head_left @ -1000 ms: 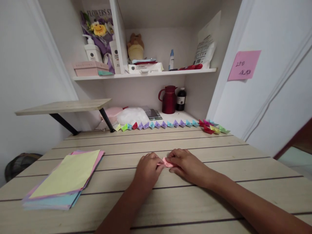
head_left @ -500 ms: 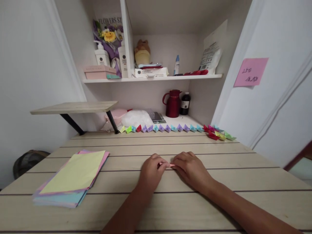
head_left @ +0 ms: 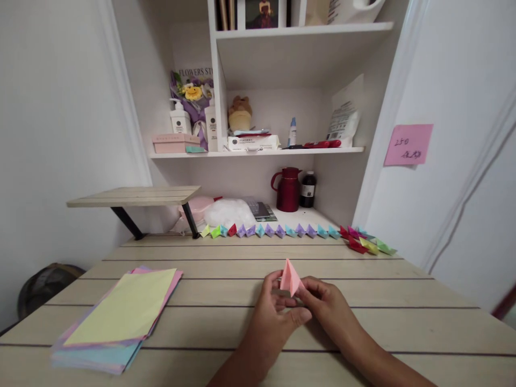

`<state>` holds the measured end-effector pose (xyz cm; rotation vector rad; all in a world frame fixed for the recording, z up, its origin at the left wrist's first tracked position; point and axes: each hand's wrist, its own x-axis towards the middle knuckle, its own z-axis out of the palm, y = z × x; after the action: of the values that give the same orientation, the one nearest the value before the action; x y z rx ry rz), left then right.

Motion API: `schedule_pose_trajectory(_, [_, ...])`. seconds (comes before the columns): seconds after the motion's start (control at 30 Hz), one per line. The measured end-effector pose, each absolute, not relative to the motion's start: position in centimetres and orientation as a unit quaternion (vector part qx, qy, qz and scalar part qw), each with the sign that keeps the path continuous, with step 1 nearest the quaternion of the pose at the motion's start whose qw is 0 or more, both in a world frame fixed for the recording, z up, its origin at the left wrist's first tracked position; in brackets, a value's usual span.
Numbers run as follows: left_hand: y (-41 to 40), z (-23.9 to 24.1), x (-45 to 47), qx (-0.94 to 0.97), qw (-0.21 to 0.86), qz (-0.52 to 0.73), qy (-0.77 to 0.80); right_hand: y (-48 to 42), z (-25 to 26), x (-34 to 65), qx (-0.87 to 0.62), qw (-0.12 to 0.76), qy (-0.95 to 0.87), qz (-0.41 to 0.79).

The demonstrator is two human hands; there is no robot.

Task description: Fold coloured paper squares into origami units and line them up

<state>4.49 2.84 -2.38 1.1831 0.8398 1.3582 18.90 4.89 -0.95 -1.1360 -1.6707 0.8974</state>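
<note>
A folded piece of pink paper (head_left: 291, 278) stands raised off the table, its pointed tip upward and a crease line down its face. My right hand (head_left: 328, 306) pinches its lower right corner between thumb and fingers. Curved around the left side is my left hand (head_left: 272, 317), thumb and fingers apart; one fingertip is close to the paper's left edge, and whether it touches I cannot tell. Farther back, a row of small folded paper boats (head_left: 270, 230) in several colours lines the table's rear. A cluster of more boats (head_left: 367, 243) sits at its right end.
To the left lies a stack of coloured paper sheets (head_left: 124, 309), yellow on top. A small raised wooden shelf (head_left: 135, 196) stands on black legs at the table's back left. Behind are a dark red jug (head_left: 287, 191), a dark bottle (head_left: 308, 190) and a white bag (head_left: 229, 213).
The pink paper, earlier mostly hidden between both hands at the table, is now lifted and upright. My left hand has opened around it. The view has tilted up.
</note>
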Motion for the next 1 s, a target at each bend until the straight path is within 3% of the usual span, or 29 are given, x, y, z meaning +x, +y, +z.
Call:
schedule_pose_trajectory(0.17, [3.5, -2.5, 4.1, 0.443, 0.554, 0.593, 0.380, 4.3, -0.9, 18.4, -0.435, 0.430, -0.730, 0.305])
schedule_pose_trajectory(0.5, [2.8, -2.1, 3.9, 0.322, 0.650, 0.589, 0.357, 3.8, -0.6, 18.4, -0.419, 0.431, -0.716, 0.354])
schedule_pose_trajectory(0.63, [2.2, -1.0, 3.4, 0.337, 0.654, 0.585, 0.340, 4.0, -0.2, 18.7, -0.415, 0.470, -0.689, 0.363])
schedule_pose_trajectory(1.0, [2.5, -0.6, 2.2, 0.448, 0.672, 0.506, 0.301, 3.7, 0.3, 19.9, -0.321, 0.462, -0.643, 0.520])
